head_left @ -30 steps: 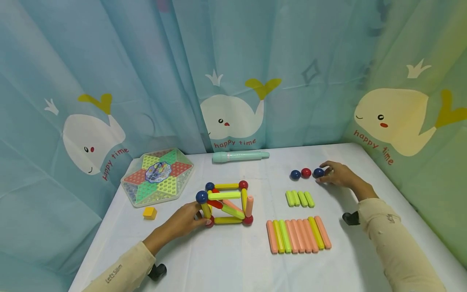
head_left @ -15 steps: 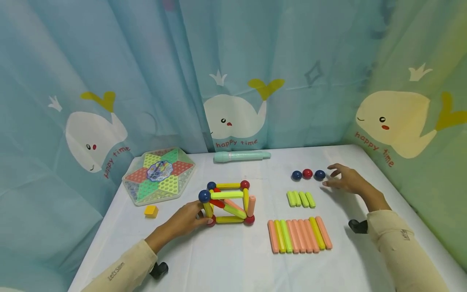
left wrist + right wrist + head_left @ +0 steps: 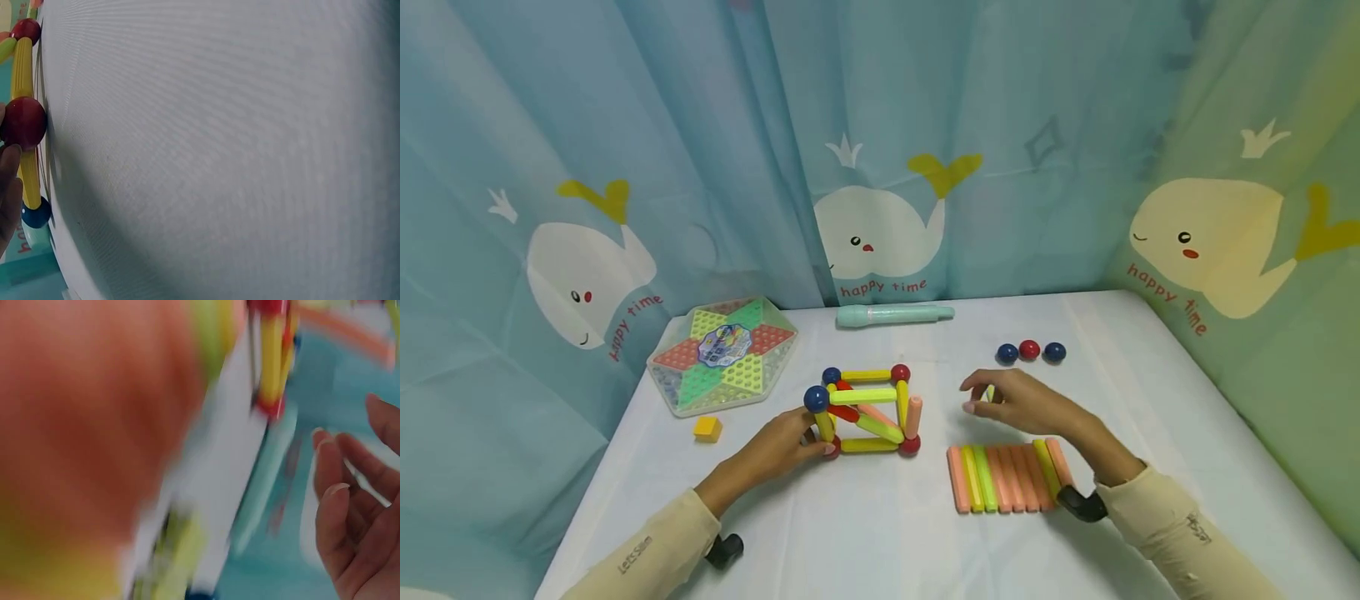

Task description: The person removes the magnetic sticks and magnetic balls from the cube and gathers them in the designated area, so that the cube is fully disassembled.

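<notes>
The rod-and-ball frame [image 3: 867, 408] stands on the white table [image 3: 880, 533] as the landmark here – a box of yellow, green, red and pink rods joined at blue and red balls. The left hand [image 3: 782, 446] grips its near left corner, fingers curled round the upright yellow rod below the blue ball [image 3: 815, 398]; the left wrist view shows a fingertip against a red ball [image 3: 24, 122] on a yellow rod [image 3: 24, 69].

Right of the frame, the right hand [image 3: 1026, 404] hovers above the table with fingers loosely bent toward the frame. A sliver of green shows at its fingertips [image 3: 976, 406], but whether it pinches a short green rod or merely passes over one cannot be told; the right wrist view is blurred by motion and shows only relaxed, parted fingers [image 3: 350, 506].

Just nearer than that hand, to the frame's right, lies a row of long rods [image 3: 1003, 477] – pink, yellow and green, side by side. Farther right and back from the frame sit three balls [image 3: 1030, 352] in a line: blue, red, blue.

Behind the frame lies a mint-green pen-shaped tube [image 3: 895, 315] near the whale-print curtain [image 3: 880, 150]. Left and back of the frame sits a hexagonal Chinese checkers box [image 3: 724, 354], with a small yellow cube [image 3: 707, 428] just in front of it.
</notes>
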